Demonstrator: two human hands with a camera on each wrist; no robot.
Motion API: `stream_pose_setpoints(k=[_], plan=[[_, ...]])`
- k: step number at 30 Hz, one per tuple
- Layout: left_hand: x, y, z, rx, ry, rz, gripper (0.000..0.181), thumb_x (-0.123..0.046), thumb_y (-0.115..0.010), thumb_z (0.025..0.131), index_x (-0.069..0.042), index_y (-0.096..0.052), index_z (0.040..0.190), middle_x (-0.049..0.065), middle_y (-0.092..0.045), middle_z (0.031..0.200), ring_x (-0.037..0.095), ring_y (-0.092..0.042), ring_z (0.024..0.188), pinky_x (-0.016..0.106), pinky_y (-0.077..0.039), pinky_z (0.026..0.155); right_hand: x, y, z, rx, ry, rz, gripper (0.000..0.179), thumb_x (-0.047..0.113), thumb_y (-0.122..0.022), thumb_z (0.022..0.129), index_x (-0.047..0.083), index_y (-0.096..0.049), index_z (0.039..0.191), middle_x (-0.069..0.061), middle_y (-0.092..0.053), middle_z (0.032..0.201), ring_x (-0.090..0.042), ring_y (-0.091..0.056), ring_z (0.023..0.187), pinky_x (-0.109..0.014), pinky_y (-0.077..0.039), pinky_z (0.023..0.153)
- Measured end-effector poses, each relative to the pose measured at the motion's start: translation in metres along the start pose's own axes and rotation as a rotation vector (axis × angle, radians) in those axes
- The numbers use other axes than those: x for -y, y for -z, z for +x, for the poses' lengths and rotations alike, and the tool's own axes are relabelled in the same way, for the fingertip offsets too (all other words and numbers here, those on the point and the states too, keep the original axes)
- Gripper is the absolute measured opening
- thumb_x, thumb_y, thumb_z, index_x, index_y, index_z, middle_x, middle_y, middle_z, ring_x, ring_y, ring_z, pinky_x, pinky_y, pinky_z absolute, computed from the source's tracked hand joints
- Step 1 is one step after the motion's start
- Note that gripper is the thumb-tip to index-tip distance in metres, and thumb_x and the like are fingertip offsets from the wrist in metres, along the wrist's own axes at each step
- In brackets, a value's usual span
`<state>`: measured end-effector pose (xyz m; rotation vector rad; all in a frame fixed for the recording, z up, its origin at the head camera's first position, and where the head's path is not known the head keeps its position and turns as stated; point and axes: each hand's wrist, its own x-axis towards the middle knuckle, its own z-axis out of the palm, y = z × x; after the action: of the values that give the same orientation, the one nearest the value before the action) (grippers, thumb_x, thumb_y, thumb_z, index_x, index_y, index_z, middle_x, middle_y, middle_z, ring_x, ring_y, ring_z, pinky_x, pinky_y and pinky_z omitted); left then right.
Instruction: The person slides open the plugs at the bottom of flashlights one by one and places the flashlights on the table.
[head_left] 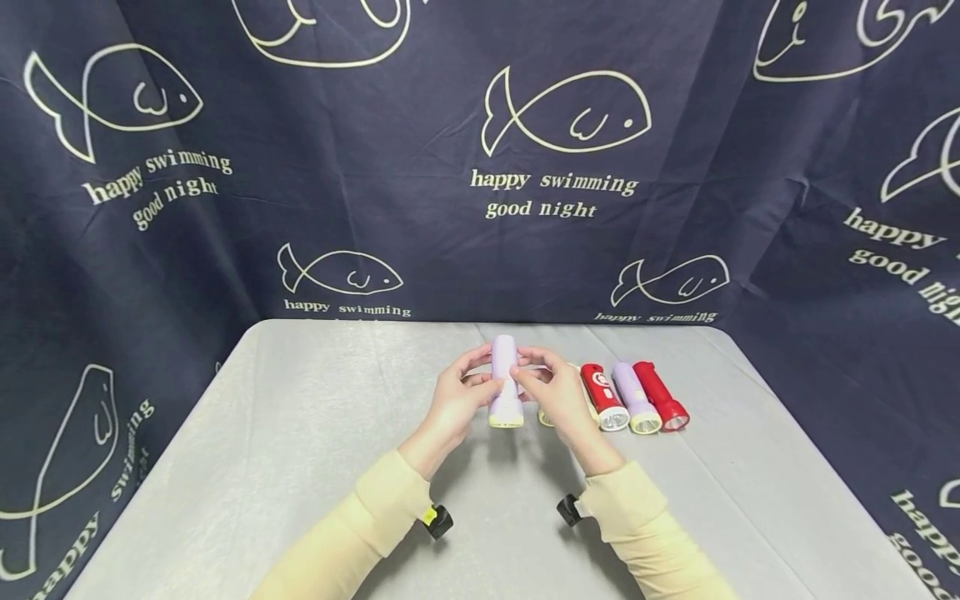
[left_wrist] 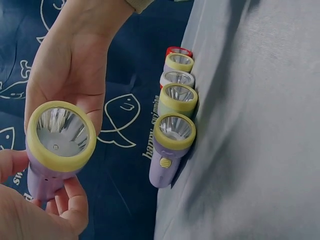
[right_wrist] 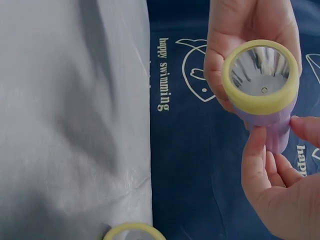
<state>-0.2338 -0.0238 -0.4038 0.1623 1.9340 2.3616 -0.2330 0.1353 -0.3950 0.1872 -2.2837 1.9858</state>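
Observation:
A purple flashlight [head_left: 506, 379] with a yellow rim is held up above the table between both hands. My left hand [head_left: 452, 398] pinches its left side with thumb and fingers, and my right hand [head_left: 561, 396] grips it from the right. Both wrist views show the clear lens and silver reflector of this flashlight [left_wrist: 61, 135] facing the cameras. In the right wrist view, the left hand [right_wrist: 255, 22] is behind the flashlight and the right hand [right_wrist: 280, 200] has fingers around its narrow body.
Several flashlights lie in a row right of the hands: a red one [head_left: 660, 396], a purple one [head_left: 636, 398], a red one with white rim [head_left: 602, 393], a pale green one [left_wrist: 177, 102] and another purple one [left_wrist: 167, 160]. The grey table [head_left: 337, 375] meets a dark fish-print curtain [head_left: 450, 250].

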Motion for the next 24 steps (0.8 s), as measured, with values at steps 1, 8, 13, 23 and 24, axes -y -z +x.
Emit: stream_pose_setpoints(k=[1,8,13,23,24], plan=[[0.001,0.001,-0.001,0.002,-0.008,-0.003,0.058,0.006,-0.065,0.079,-0.009,-0.051,0.134,0.012,-0.054,0.128,0.013,-0.058,0.091,0.026,-0.052,0.07,0.0,0.0,0.0,0.008,-0.028,0.03,0.039,0.01,-0.068,0.086,-0.001,-0.058,0.122,-0.02,-0.061,0.113,-0.01,-0.064,0.083,-0.035,-0.059,0.069],[0.0,0.003,-0.008,0.026,-0.064,0.003,0.061,0.006,-0.066,0.078,-0.011,-0.051,0.134,0.009,-0.053,0.129,0.02,-0.056,0.1,0.026,-0.052,0.074,-0.002,0.0,0.001,0.055,-0.148,0.137,0.042,0.015,-0.066,0.088,-0.005,-0.055,0.124,-0.02,-0.06,0.116,-0.012,-0.063,0.092,-0.031,-0.058,0.073],[0.0,0.002,-0.011,0.041,-0.092,0.042,0.06,0.006,-0.065,0.077,-0.013,-0.053,0.133,0.009,-0.055,0.129,0.022,-0.056,0.102,0.026,-0.051,0.078,-0.003,0.002,0.003,0.109,-0.196,0.199,0.045,0.016,-0.062,0.091,-0.009,-0.051,0.126,-0.018,-0.059,0.115,-0.014,-0.062,0.094,-0.031,-0.057,0.077],[-0.003,0.001,-0.015,0.074,-0.1,0.071,0.061,0.01,-0.065,0.077,-0.006,-0.05,0.134,0.014,-0.054,0.131,0.024,-0.056,0.101,0.024,-0.051,0.078,-0.001,0.006,0.003,0.188,-0.265,0.303,0.049,0.017,-0.06,0.092,-0.013,-0.046,0.128,-0.007,-0.06,0.107,-0.013,-0.063,0.09,-0.032,-0.056,0.079],[-0.002,0.001,-0.015,0.078,-0.102,0.072,0.062,0.01,-0.065,0.077,-0.006,-0.05,0.134,0.014,-0.053,0.132,0.025,-0.056,0.102,0.023,-0.05,0.078,-0.001,0.006,0.003,0.188,-0.265,0.306,0.049,0.017,-0.06,0.092,-0.013,-0.046,0.127,-0.006,-0.061,0.105,-0.013,-0.063,0.09,-0.032,-0.056,0.079]])
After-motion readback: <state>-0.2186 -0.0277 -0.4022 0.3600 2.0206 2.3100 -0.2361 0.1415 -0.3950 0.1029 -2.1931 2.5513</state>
